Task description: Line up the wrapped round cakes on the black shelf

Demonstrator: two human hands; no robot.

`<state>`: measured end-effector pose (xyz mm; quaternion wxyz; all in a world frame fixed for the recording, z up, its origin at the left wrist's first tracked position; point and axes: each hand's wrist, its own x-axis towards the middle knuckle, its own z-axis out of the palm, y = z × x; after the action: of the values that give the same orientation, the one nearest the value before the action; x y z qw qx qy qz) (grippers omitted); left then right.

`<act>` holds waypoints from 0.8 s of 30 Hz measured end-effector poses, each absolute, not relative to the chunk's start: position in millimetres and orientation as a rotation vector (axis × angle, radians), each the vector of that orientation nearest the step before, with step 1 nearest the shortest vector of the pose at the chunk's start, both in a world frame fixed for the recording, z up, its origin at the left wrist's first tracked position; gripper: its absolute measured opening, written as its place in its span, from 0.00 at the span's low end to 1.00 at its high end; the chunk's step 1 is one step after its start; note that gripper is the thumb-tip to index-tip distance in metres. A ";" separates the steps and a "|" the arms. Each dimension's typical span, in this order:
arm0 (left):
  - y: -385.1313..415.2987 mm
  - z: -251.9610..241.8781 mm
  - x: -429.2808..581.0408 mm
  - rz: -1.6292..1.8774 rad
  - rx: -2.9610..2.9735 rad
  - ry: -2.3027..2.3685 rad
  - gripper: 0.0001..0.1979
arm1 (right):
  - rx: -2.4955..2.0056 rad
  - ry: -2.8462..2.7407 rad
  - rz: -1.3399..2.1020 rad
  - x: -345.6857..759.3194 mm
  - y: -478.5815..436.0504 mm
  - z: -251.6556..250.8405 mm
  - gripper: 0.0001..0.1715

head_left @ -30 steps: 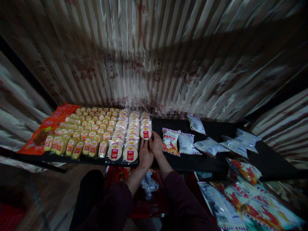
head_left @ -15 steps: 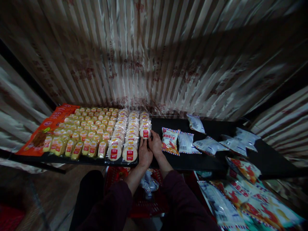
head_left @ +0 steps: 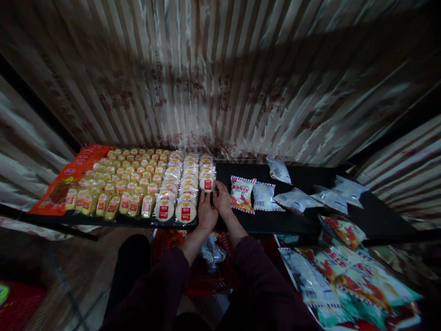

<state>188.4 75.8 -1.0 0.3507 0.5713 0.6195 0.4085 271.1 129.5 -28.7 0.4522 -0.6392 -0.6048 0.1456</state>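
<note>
A black shelf (head_left: 237, 223) bears rows of wrapped round rice crackers with red labels. At the near end of the shortest row, my left hand (head_left: 207, 213) and my right hand (head_left: 223, 200) meet at a rice cracker packet (head_left: 207, 182). My left fingers reach up to its near edge; my right fingers pinch its lower right corner. Part of each grip is hidden. Two longer rows of rice crackers (head_left: 186, 212) lie just left of my hands. Close to the right of my right hand is a white and red snack bag (head_left: 242, 195).
Many small yellow wrapped cakes (head_left: 124, 202) and orange packages (head_left: 69, 177) fill the shelf's left. Several silver-backed bags (head_left: 296, 200) lie scattered to the right. Below are a red basket (head_left: 210, 280) with bags in it and a heap of snack bags (head_left: 347, 276). A striped curtain (head_left: 206, 82) hangs behind.
The view has shifted slightly, so the shelf appears a little higher. My hands stay at the same rice cracker packet, with little visible movement.
</note>
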 end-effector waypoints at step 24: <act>-1.3 -7.8 168.3 1.044 1.673 1.509 0.19 | -1.538 -1.489 0.512 257.7 25.0 -16.1 0.17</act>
<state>168.3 -1.3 -7.8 0.3231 0.6376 0.5750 0.3980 257.7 25.0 -16.1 0.4532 -0.6228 -0.6030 0.2075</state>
